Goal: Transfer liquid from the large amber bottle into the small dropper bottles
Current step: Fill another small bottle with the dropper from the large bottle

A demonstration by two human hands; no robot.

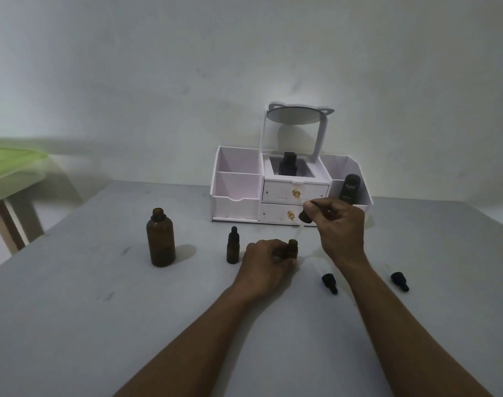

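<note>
Pinching dropper (305,217), right hand (340,229); left hand (266,259) gripping bottle (292,249)

One large amber bottle (160,238); two small dropper bottles (233,246) (292,249); three droppers (305,216) (329,283) (399,281).

Both bare forearms reach forward from the near edge of the surface. The left hand (266,260) rests low with fingers curled closed; the right hand (340,224) hovers higher, fingertips pinched together.
</note>
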